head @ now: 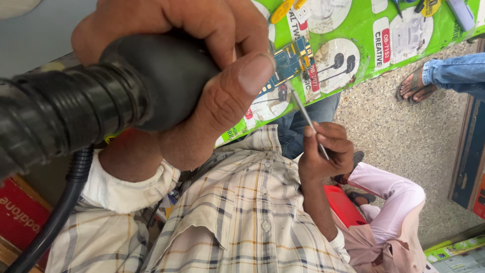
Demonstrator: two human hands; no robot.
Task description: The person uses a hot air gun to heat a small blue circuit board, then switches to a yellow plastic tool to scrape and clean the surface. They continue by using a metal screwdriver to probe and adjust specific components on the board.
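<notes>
Surface: green printed mat [353, 71] covering the workbench.
On it: blue circuit board [290, 63], yellow-handled tools [281, 11] at the mat's far edge.
Floor: speckled stone [404, 131], with a sandalled foot [415, 85] on it.

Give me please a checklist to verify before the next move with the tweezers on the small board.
1. Left hand grip on the black tool: ok, fingers and thumb are wrapped around it.
2. Right hand grip on the tweezers: ok, pinched between the fingers.
3. Tweezers tip at the blue circuit board: cannot tell, it reaches the board's edge, but contact is unclear.
4. Tool's working end aimed at the board: cannot tell, the thumb hides it.
5. Board resting on the green sheet: ok, though partly hidden.
6. Ribbed hose free: ok, it hangs down beside the sleeve.
</notes>
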